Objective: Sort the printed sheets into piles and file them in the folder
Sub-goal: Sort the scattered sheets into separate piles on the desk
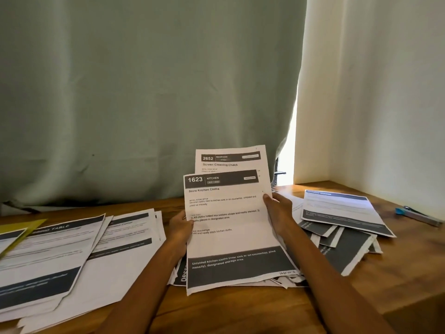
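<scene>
I hold a bundle of printed sheets upright over the wooden table (240, 309). The front sheet (231, 237) is headed "1623 KITCHEN, Store Kitchen Cloths". Behind it a sheet headed "2652 BEDROOM" (228, 160) sticks up higher. My left hand (180, 229) grips the bundle's left edge, thumb on the front sheet. My right hand (277, 210) grips the right edge. Piles of printed sheets lie on the table at the left (72, 256) and at the right (342, 213). A yellow-green folder corner (21, 230) shows at the far left, lying over the left pile.
A blue and grey stapler-like tool (419, 215) lies at the table's far right by the white wall (385, 92). A green curtain (144, 92) hangs behind the table. More sheets (179, 273) lie under the held bundle.
</scene>
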